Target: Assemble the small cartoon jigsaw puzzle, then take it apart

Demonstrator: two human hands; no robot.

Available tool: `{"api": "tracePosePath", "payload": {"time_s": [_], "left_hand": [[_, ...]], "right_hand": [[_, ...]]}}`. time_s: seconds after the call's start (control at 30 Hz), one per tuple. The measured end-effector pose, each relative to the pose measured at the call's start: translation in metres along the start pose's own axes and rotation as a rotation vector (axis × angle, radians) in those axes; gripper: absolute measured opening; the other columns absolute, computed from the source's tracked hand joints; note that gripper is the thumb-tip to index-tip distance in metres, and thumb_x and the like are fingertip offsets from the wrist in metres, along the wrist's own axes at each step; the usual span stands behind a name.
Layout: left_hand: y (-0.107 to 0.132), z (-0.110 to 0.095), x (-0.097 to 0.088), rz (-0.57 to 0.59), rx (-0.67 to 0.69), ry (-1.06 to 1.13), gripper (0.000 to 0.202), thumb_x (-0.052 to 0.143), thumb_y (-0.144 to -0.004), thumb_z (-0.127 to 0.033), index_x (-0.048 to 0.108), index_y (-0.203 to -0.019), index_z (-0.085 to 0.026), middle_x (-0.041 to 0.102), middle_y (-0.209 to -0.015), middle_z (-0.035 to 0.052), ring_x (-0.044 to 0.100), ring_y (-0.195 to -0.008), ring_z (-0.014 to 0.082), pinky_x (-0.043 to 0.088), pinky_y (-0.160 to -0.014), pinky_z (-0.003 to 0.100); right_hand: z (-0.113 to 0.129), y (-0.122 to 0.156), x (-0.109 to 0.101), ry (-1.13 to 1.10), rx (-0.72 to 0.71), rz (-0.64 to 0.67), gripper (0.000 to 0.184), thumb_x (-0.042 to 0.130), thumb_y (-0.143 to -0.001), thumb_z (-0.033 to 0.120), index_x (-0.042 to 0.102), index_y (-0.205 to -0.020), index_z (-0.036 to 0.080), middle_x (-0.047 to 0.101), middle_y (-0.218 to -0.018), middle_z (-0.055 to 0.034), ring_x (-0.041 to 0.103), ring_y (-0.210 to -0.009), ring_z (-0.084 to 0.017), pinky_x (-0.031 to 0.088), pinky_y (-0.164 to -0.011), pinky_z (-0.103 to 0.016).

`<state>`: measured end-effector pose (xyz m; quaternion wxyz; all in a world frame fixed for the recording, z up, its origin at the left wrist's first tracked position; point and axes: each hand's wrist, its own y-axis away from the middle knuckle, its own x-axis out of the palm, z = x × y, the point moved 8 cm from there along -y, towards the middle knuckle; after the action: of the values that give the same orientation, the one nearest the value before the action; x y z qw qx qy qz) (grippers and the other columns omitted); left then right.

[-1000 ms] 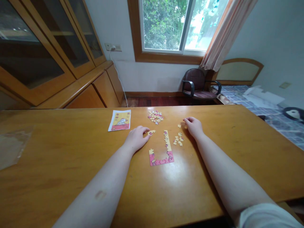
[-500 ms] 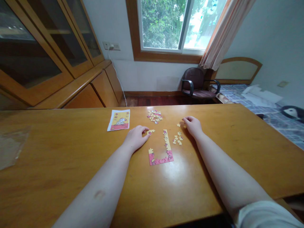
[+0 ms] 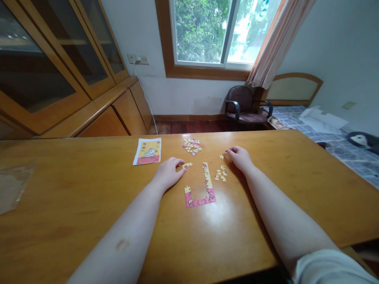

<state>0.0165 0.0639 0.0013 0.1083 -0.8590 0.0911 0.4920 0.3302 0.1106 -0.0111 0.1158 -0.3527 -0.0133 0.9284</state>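
My left hand rests on the table, thumb and forefinger closed on the edge of a few joined yellow puzzle pieces. To the right, my right hand has its fingers pinched together, and whatever may be between them is too small to make out. Just left of those fingertips lies a single yellow puzzle piece. Between the hands is a partly joined puzzle border, pink along the bottom and yellow up the right side. Loose yellow pieces lie beside it, below my right hand.
A heap of mixed puzzle pieces sits near the far edge of the wooden table. Left of it is a picture card with a white animal. A clear plastic bag lies far left. Beyond the table stands an armchair.
The view has shifted very slightly. Both hands and the puzzle pieces keep practically the same places on the table.
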Motion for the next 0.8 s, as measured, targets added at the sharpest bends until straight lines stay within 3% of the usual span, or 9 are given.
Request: {"api": "tracePosePath", "payload": {"time_s": [0.07, 0.2, 0.3, 0.4, 0.57, 0.8], "left_hand": [[0.0, 0.001, 0.0, 0.003, -0.003, 0.009, 0.03, 0.053, -0.081, -0.043, 0.066, -0.099, -0.023, 0.064, -0.098, 0.0038, 0.061, -0.091, 0.0203, 0.046, -0.08, 0.032], [0.0, 0.002, 0.001, 0.002, -0.001, 0.014, 0.03, 0.054, -0.08, -0.042, 0.066, -0.1, -0.022, 0.065, -0.1, 0.0041, 0.061, -0.093, 0.0208, 0.047, -0.081, 0.032], [0.0, 0.002, 0.001, -0.002, 0.003, 0.01, 0.03, 0.053, -0.08, -0.041, 0.066, -0.101, -0.022, 0.065, -0.101, 0.0042, 0.061, -0.094, 0.0211, 0.047, -0.082, 0.032], [-0.001, 0.002, 0.001, -0.004, 0.004, 0.007, 0.029, 0.054, -0.08, -0.04, 0.066, -0.1, -0.022, 0.065, -0.1, 0.004, 0.061, -0.094, 0.0208, 0.046, -0.082, 0.032], [-0.001, 0.001, 0.001, -0.002, 0.007, 0.01, 0.028, 0.054, -0.08, -0.04, 0.066, -0.098, -0.023, 0.065, -0.097, 0.0037, 0.061, -0.091, 0.0203, 0.047, -0.078, 0.032], [0.0, 0.003, 0.001, 0.002, -0.012, 0.029, 0.029, 0.054, -0.08, -0.04, 0.066, -0.099, -0.023, 0.064, -0.098, 0.004, 0.061, -0.092, 0.0201, 0.047, -0.08, 0.032]], "right_hand": [[0.002, 0.001, 0.003, 0.026, -0.015, 0.089, 0.029, 0.057, -0.075, 0.044, 0.066, -0.076, 0.016, 0.06, -0.064, -0.0009, 0.051, -0.061, -0.014, 0.036, -0.058, -0.026], [0.007, 0.012, 0.018, 0.075, -0.098, 0.46, 0.03, 0.066, -0.068, 0.041, 0.071, -0.084, 0.016, 0.054, -0.059, 0.0027, 0.044, -0.055, -0.011, 0.032, -0.053, -0.024], [0.008, 0.021, 0.023, 0.074, -0.138, 0.626, 0.037, 0.071, -0.065, 0.042, 0.072, -0.093, 0.017, 0.048, -0.056, 0.0049, 0.039, -0.053, -0.009, 0.028, -0.052, -0.024], [0.008, 0.023, 0.025, 0.11, -0.143, 0.659, 0.042, 0.072, -0.064, 0.044, 0.073, -0.097, 0.018, 0.049, -0.058, 0.0046, 0.039, -0.054, -0.009, 0.028, -0.052, -0.024], [0.015, 0.022, 0.026, 0.226, -0.186, 0.598, 0.036, 0.066, -0.071, 0.044, 0.074, -0.099, 0.021, 0.052, -0.06, 0.0034, 0.041, -0.055, -0.01, 0.029, -0.054, -0.024], [0.025, 0.024, 0.027, 0.228, -0.229, 0.533, 0.029, 0.06, -0.078, 0.04, 0.073, -0.099, 0.023, 0.058, -0.065, 0.0017, 0.048, -0.059, -0.012, 0.034, -0.058, -0.025]]}}
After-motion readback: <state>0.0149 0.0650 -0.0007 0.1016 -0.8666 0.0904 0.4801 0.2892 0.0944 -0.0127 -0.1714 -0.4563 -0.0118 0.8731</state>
